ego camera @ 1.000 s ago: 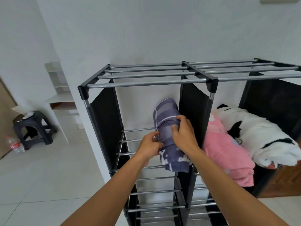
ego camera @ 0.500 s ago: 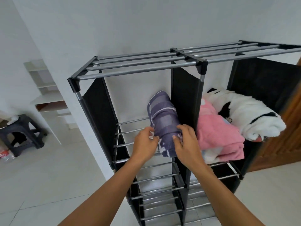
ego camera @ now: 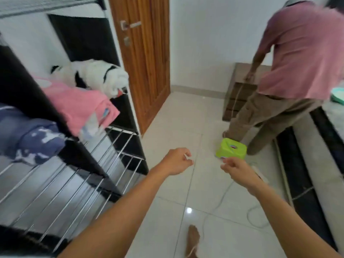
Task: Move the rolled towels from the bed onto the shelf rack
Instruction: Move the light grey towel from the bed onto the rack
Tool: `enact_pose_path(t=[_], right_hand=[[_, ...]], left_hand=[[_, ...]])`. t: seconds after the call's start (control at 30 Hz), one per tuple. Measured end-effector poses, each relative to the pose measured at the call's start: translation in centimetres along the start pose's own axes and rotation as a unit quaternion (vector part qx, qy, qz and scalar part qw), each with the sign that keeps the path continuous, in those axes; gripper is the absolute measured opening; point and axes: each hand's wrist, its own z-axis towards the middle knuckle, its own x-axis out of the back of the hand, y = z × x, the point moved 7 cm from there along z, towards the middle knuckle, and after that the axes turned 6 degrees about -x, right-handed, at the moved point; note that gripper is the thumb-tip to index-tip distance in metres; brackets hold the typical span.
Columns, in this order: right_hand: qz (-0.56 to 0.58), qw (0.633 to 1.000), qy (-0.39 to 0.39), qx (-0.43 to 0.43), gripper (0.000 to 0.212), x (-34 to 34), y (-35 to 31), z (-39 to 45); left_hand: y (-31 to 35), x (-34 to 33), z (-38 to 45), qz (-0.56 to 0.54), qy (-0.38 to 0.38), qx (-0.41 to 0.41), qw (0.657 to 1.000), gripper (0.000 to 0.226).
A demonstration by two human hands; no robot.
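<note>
The black and chrome shelf rack (ego camera: 111, 161) fills the left of the view. A rolled purple towel (ego camera: 31, 136) lies on its left shelf, free of my hands. In the compartment to its right lie a pink towel (ego camera: 78, 105) and a white and black towel (ego camera: 96, 75). My left hand (ego camera: 176, 161) and my right hand (ego camera: 236, 168) hang over the tiled floor to the right of the rack, both holding nothing, fingers loosely curled and apart. The bed (ego camera: 331, 146) shows at the right edge.
A person in a pink shirt (ego camera: 297, 53) bends over near the bed at the upper right. A green plastic stool (ego camera: 231, 148) stands on the floor ahead of my hands. A wooden door (ego camera: 143, 53) is beside the rack. A white cable (ego camera: 223, 198) trails across the tiles.
Both hands have let go of the purple towel, which stays on the shelf. My view has swung right, away from the rack toward the floor and the bed.
</note>
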Motion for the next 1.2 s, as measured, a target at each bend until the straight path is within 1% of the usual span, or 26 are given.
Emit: enact_pose_path(t=[0.03, 0.07, 0.1, 0.13, 0.17, 0.2, 0.23, 0.33, 0.4, 0.5, 0.57, 0.67, 0.8, 0.87, 0.97, 1.03, 1.13, 1.2], right_hand=[[0.022, 0.998, 0.024, -0.048, 0.025, 3.5, 4.2, -1.3], [0.05, 0.993, 0.057, -0.085, 0.019, 7.0, 8.0, -3.1], [0.08, 0.986, 0.096, -0.112, 0.013, 10.3, 11.3, -5.2], [0.109, 0.976, 0.136, -0.132, 0.01, 13.5, 14.1, -7.4], [0.144, 0.961, 0.178, -0.154, 0.009, 16.3, 16.7, -9.6], [0.183, 0.942, 0.218, -0.176, 0.008, 18.7, 19.3, -11.8], [0.219, 0.922, 0.256, -0.192, 0.008, 20.8, 21.9, -14.0], [0.297, 0.858, 0.351, -0.228, 0.006, 25.2, 29.1, -19.9], [0.342, 0.814, 0.394, -0.254, 0.006, 27.3, 34.0, -23.5], [0.391, 0.763, 0.435, -0.276, 0.012, 30.6, 40.5, -27.5], [0.404, 0.735, 0.452, -0.305, 0.011, 32.5, 44.2, -29.6], [0.41, 0.685, 0.501, -0.335, 0.007, 35.5, 49.2, -33.6], [0.417, 0.624, 0.539, -0.382, 0.018, 38.0, 54.5, -37.3], [0.416, 0.605, 0.544, -0.405, 0.021, 38.7, 56.5, -37.7], [0.417, 0.597, 0.531, -0.432, 0.021, 40.1, 58.9, -37.3], [0.432, 0.574, 0.54, -0.439, 0.021, 41.1, 59.5, -37.4], [0.441, 0.541, 0.56, -0.446, 0.02, 43.2, 60.7, -38.9], [0.436, 0.521, 0.572, -0.46, 0.015, 44.4, 61.4, -40.1]], left_hand=[[2.2, -4.0, 0.9, -0.009, -0.065, -0.019, 0.998, 0.026], [5.0, -7.4, 1.5, -0.014, -0.111, -0.042, 0.993, 0.019], [7.9, -10.6, 1.8, -0.018, -0.147, -0.069, 0.987, 0.007], [11.0, -13.4, 2.0, -0.026, -0.174, -0.094, 0.98, 0.009], [13.9, -16.1, 2.4, -0.032, -0.196, -0.118, 0.973, 0.02], [16.8, -18.6, 2.3, -0.035, -0.219, -0.138, 0.965, 0.026], [19.6, -21.3, 2.2, -0.036, -0.243, -0.156, 0.957, 0.027], [27.3, -29.7, 1.3, -0.025, -0.323, -0.203, 0.924, 0.013], [32.0, -35.6, 0.2, -0.018, -0.372, -0.225, 0.9, 0.003], [37.7, -44.5, -1.3, 0.005, -0.433, -0.25, 0.866, 0.006], [40.7, -49.8, -2.2, 0.017, -0.468, -0.241, 0.85, 0.008], [44.7, -56.7, -3.8, 0.033, -0.507, -0.217, 0.833, 0.01], [47.5, -63.7, -5.8, 0.047, -0.557, -0.168, 0.812, 0.01], [48.6, -66.7, -6.8, 0.046, -0.591, -0.139, 0.793, 0.009], [50.1, -71.7, -7.5, 0.052, -0.634, -0.087, 0.767, 0.009], [50.9, -74.5, -7.8, 0.056, -0.658, -0.049, 0.749, 0.018], [52.3, -78.0, -8.9, 0.069, -0.693, 0.025, 0.717, 0.047], [53.1, -79.2, -9.8, 0.095, -0.707, 0.063, 0.698, 0.057]])
